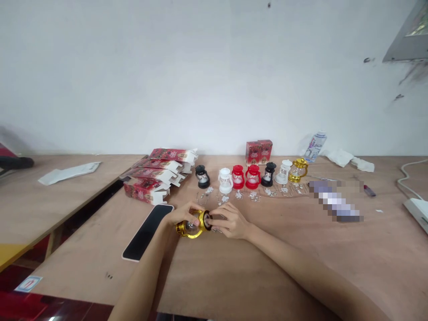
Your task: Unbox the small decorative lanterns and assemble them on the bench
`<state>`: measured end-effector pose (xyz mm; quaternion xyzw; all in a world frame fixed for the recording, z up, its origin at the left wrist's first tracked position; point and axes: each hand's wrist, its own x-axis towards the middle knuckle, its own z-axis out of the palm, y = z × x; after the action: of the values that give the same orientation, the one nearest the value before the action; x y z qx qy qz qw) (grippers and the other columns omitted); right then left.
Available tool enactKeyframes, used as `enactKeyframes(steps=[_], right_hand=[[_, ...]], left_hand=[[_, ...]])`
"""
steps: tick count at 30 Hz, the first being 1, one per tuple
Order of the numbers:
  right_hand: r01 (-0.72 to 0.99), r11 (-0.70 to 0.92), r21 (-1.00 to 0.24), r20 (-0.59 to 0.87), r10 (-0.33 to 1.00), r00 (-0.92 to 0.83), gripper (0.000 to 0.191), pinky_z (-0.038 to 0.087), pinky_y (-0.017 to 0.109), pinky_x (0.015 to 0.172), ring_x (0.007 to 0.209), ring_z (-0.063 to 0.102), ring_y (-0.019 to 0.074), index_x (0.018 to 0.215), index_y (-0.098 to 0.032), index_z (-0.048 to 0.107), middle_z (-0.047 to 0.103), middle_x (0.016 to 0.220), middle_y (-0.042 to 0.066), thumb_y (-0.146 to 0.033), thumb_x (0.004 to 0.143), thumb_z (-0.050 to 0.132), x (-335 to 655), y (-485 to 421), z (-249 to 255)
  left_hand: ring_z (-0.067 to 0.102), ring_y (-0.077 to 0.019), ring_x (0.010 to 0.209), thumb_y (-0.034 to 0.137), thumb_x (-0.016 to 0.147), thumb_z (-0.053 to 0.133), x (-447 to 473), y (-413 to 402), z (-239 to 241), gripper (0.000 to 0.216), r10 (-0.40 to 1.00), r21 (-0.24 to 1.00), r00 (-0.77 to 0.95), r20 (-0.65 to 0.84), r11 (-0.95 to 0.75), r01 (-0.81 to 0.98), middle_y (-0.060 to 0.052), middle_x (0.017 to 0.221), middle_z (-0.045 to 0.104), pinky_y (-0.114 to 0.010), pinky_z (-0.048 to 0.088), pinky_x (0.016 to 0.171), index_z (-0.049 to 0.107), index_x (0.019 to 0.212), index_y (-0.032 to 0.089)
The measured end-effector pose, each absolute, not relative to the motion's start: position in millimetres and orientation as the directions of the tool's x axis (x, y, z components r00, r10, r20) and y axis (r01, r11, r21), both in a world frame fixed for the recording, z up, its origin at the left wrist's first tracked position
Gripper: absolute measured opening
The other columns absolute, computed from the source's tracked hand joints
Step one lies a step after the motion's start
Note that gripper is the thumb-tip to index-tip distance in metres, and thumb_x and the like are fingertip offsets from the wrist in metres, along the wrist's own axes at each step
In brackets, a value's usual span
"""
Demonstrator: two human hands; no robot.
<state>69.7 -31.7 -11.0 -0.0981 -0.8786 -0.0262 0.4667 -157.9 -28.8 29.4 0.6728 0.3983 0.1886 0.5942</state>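
A small gold lantern [193,229] lies on its side in my left hand [182,214], its base turned to the right. My left fingers wrap round its body. My right hand [232,221] has its fingertips at the dark underside of the base; whether they pinch some small part there I cannot make out. Just beyond my hands stands a row of small lanterns: a black lantern [202,177], a white lantern [225,180], a red lantern [238,177] and several more. Small metal and white parts [253,196] lie in front of them.
Red printed boxes [147,189] with open white flaps are piled at the left, near a phone [147,232]. Two upright red boxes [259,152] and a bottle [315,146] stand by the wall. Crumpled tissue [340,157] and a white device with a cable [417,210] are at the right.
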Motion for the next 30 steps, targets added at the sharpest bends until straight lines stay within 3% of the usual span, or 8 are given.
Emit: enactKeyframes(steps=[5,9,15,21,26,30], right_hand=[[0.142,0.989,-0.052,0.846,0.119,-0.52,0.021,0.044,0.028,0.068,0.08,0.055,0.0134,0.093,-0.024,0.067,0.067,0.085,0.004,-0.013,0.086,0.051,65.4,-31.6,-15.3],[0.102,0.988,-0.119,0.853,0.154,-0.498,0.02,0.046,0.027,0.067,0.077,0.057,0.0138,0.089,-0.023,0.068,0.069,0.078,0.002,-0.013,0.086,0.051,62.6,-33.1,-14.9],[0.028,0.981,-0.193,0.806,0.175,-0.565,0.019,0.048,0.026,0.068,0.073,0.058,0.0126,0.082,-0.021,0.068,0.07,0.076,0.002,-0.024,0.089,0.05,61.9,-34.4,-14.0],[-0.039,0.972,-0.232,0.771,0.16,-0.616,0.027,0.048,0.025,0.067,0.071,0.059,0.0124,0.074,-0.021,0.066,0.069,0.071,0.0,-0.025,0.091,0.046,60.1,-38.7,-11.5],[-0.065,0.925,-0.375,0.773,0.273,-0.572,0.027,0.048,0.024,0.067,0.068,0.059,0.0113,0.074,-0.02,0.065,0.068,0.071,0.001,-0.027,0.091,0.046,59.5,-40.0,-9.1],[0.052,0.863,-0.503,0.757,0.469,-0.455,0.02,0.047,0.026,0.066,0.068,0.057,0.013,0.075,-0.019,0.061,0.065,0.07,0.002,-0.027,0.089,0.05,60.5,-38.5,-8.7]], left_hand=[[0.058,-0.0168,0.07,0.043,0.046,0.079,-157.0,-25.0,19.8,0.051,0.657,0.963,0.706,-0.266,0.141,0.231,-0.005,0.075,0.067,-0.025,0.044,0.064,0.07,0.085,0.011],[0.058,-0.0176,0.07,0.044,0.044,0.08,-156.8,-23.7,20.9,0.052,0.653,0.96,0.705,-0.276,0.145,0.241,-0.005,0.076,0.067,-0.027,0.045,0.066,0.07,0.084,0.012],[0.055,-0.0143,0.063,0.041,0.046,0.08,-151.7,-27.0,34.8,0.043,0.613,0.914,0.702,-0.363,0.087,0.397,-0.001,0.07,0.065,-0.023,0.043,0.06,0.071,0.078,0.014],[0.056,-0.0155,0.068,0.04,0.046,0.08,-150.3,-30.8,40.7,0.042,0.569,0.85,0.678,-0.466,0.077,0.521,-0.001,0.074,0.066,-0.022,0.044,0.061,0.071,0.079,0.016],[0.056,-0.0153,0.067,0.042,0.049,0.08,-152.1,-29.4,37.4,0.043,0.593,0.885,0.695,-0.407,0.066,0.462,-0.001,0.071,0.065,-0.023,0.044,0.062,0.07,0.081,0.015],[0.057,-0.0148,0.066,0.044,0.05,0.078,-155.9,-29.2,36.7,0.046,0.645,0.909,0.661,-0.384,0.138,0.393,-0.001,0.073,0.066,-0.024,0.045,0.063,0.068,0.084,0.014]])
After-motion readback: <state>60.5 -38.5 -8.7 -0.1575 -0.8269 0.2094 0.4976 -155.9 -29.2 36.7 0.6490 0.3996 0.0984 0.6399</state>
